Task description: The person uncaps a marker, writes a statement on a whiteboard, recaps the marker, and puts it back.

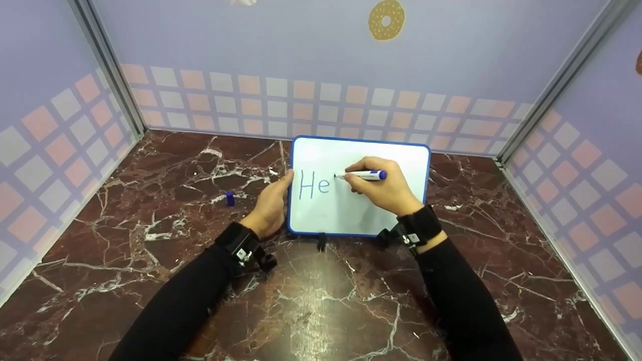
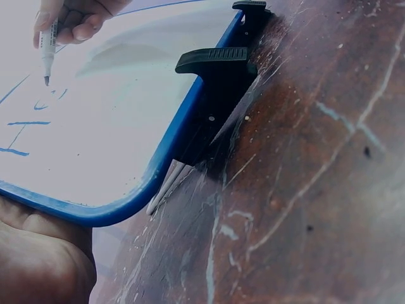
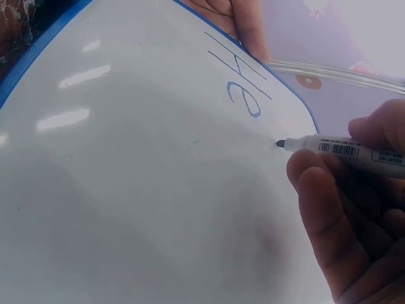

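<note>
A blue-rimmed whiteboard (image 1: 321,215) stands tilted back at the rear of the table, bearing "He" in blue letters. My left hand (image 1: 270,206) holds its left edge, thumb at the frame and the other fingers mostly hidden behind. The right hand (image 1: 383,188) pinches a white marker (image 1: 368,175) with a blue end, in front of the board. In the right wrist view the uncapped marker tip (image 3: 280,144) is close over the white surface, beside the "e". Black clip feet (image 2: 218,85) grip the board's bottom edge.
A blue marker cap (image 1: 230,198) stands on the dark red marbled table (image 1: 311,311), left of the left hand. Purple panels with a checked pattern (image 1: 251,106) enclose the table at the back and both sides. Black camera straps (image 1: 420,225) circle both wrists.
</note>
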Available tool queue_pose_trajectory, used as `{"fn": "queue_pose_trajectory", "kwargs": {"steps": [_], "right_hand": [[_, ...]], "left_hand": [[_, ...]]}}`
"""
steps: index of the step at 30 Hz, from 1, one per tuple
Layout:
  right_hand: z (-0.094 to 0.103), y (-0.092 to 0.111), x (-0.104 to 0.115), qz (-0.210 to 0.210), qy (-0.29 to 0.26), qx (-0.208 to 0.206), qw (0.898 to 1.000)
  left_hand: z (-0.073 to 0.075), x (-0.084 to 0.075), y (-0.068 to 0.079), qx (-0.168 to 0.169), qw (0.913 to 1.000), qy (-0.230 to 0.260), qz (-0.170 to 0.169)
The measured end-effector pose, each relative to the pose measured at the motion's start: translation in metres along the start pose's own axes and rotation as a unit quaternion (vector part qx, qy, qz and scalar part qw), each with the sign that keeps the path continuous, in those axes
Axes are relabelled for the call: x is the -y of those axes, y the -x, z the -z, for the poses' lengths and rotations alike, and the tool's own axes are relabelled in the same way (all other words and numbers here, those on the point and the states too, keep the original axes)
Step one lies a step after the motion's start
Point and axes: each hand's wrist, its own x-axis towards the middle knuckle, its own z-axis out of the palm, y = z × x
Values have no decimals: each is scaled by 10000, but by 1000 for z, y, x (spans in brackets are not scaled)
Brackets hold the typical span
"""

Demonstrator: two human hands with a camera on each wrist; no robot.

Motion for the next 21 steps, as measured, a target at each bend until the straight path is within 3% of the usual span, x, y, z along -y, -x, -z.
{"fn": "queue_pose_trajectory", "kwargs": {"steps": [21], "right_hand": [[1, 0, 1, -62, 92, 181, 9998]], "left_hand": [[1, 0, 0, 84, 10000, -27, -19]]}}
